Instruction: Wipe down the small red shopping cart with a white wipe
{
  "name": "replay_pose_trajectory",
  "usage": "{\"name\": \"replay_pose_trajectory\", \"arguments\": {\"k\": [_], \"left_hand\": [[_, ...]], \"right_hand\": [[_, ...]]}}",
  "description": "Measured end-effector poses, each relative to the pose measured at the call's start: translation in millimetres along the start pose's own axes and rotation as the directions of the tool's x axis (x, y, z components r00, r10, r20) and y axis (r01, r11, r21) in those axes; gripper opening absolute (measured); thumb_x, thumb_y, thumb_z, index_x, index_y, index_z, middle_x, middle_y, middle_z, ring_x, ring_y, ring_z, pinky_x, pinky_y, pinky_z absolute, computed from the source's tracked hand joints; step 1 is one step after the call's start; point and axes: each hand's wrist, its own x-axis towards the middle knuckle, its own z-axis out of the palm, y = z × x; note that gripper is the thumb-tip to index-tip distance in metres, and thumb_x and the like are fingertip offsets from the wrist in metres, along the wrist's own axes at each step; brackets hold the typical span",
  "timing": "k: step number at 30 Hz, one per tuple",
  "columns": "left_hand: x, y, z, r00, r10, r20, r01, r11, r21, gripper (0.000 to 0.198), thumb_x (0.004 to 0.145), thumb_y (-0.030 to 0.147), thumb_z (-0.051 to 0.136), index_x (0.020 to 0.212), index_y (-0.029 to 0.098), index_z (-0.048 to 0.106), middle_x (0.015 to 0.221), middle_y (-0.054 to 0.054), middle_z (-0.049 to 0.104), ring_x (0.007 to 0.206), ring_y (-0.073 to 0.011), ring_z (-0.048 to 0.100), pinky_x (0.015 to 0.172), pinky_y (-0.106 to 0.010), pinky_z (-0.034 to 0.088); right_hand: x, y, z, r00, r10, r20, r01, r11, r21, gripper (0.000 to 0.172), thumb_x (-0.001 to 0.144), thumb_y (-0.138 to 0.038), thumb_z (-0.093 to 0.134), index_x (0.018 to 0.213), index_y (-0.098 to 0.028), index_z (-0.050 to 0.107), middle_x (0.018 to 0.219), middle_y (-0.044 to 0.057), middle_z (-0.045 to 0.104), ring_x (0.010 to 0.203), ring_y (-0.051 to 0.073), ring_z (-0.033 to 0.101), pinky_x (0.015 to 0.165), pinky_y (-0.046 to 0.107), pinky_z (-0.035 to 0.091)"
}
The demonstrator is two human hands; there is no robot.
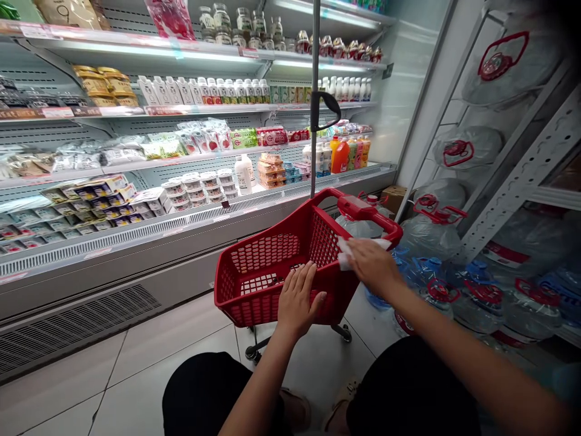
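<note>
A white cloth (344,258) is held in the right hand (373,264), whose fingers are curled over it, and is pressed against the upper right wall of a red basket (265,254), just below the rim. The left hand (297,300) is laid flat and open on the basket's near wall, fingers slightly spread, with nothing gripped. The basket is carried on small wheels (345,333) on the tiled floor (154,357), and a grey pole (315,91) with a black grip is seen rising from its far side. Chilled shelves (190,209) stocked with bottles, tubs and packets are seen to the left and behind. Large water jugs (481,303) are stacked close to the right.
</note>
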Motion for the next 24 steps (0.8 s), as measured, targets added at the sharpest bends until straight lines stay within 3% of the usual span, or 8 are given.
{"name": "replay_pose_trajectory", "arguments": {"k": [4,7,9,12,18,21,24], "left_hand": [[-1.7,1.3,3.1,1.000,0.018,-0.005,-0.018,1.000,0.016,0.073,0.108,0.052,0.042,0.167,0.019,0.017,0.169,-0.009,0.037,0.157,-0.0242,0.033,0.131,-0.048,0.029],[-4.8,-3.7,1.3,0.999,0.051,0.006,-0.051,0.998,0.033,0.076,0.107,0.054,0.045,0.167,0.017,0.016,0.171,-0.010,0.034,0.158,-0.0237,0.032,0.130,-0.046,0.030],[-6.9,-7.8,-1.5,0.997,0.068,0.022,-0.069,0.997,0.043,0.074,0.107,0.052,0.045,0.168,0.020,0.016,0.172,-0.008,0.032,0.158,-0.0226,0.032,0.130,-0.045,0.030],[-9.4,-12.2,-6.5,0.998,0.061,0.033,-0.063,0.997,0.054,0.072,0.108,0.051,0.044,0.168,0.024,0.015,0.172,-0.005,0.032,0.157,-0.0219,0.035,0.129,-0.044,0.031],[-12.1,-12.2,-12.6,0.998,0.049,0.032,-0.051,0.996,0.068,0.071,0.109,0.049,0.042,0.170,0.028,0.011,0.171,-0.003,0.033,0.155,-0.0223,0.038,0.128,-0.043,0.032],[-13.5,-7.8,-10.7,0.999,0.040,0.020,-0.041,0.996,0.073,0.073,0.109,0.049,0.042,0.170,0.028,0.009,0.172,-0.004,0.033,0.155,-0.0236,0.038,0.128,-0.044,0.032],[-15.0,-2.4,-7.4,1.000,0.023,0.005,-0.023,0.997,0.070,0.073,0.109,0.048,0.040,0.170,0.027,0.006,0.172,-0.004,0.031,0.157,-0.0244,0.035,0.129,-0.045,0.030]], "right_hand": [[8.5,-64.0,23.6,0.991,-0.132,-0.004,0.132,0.989,0.072,0.046,0.105,-0.019,0.042,0.146,-0.014,0.061,0.142,0.012,0.068,0.131,0.026,0.063,0.116,0.045,0.046],[9.9,-77.7,30.1,0.983,-0.183,-0.019,0.184,0.977,0.105,0.046,0.105,-0.019,0.044,0.149,-0.014,0.058,0.144,0.012,0.067,0.133,0.024,0.062,0.116,0.044,0.046],[8.5,-66.8,26.1,0.975,-0.223,-0.023,0.224,0.968,0.115,0.049,0.105,-0.020,0.046,0.154,-0.016,0.052,0.146,0.011,0.065,0.134,0.024,0.061,0.117,0.044,0.046],[4.2,-28.8,11.4,0.972,-0.233,-0.022,0.234,0.967,0.099,0.053,0.106,-0.022,0.044,0.158,-0.019,0.046,0.148,0.009,0.064,0.137,0.024,0.059,0.118,0.045,0.044],[-4.1,55.7,-17.8,0.997,0.040,-0.068,-0.041,0.999,-0.016,0.051,0.108,-0.037,0.036,0.146,-0.011,0.059,0.144,0.017,0.065,0.136,0.029,0.060,0.116,0.050,0.045],[-4.2,64.7,-20.3,0.987,0.137,-0.090,-0.140,0.990,-0.031,0.053,0.108,-0.038,0.034,0.143,-0.010,0.062,0.141,0.018,0.067,0.137,0.031,0.059,0.116,0.052,0.044],[-1.6,45.2,-15.1,0.983,0.154,-0.095,-0.157,0.987,-0.019,0.051,0.107,-0.035,0.034,0.142,-0.012,0.063,0.139,0.016,0.069,0.138,0.031,0.058,0.118,0.052,0.041]]}}
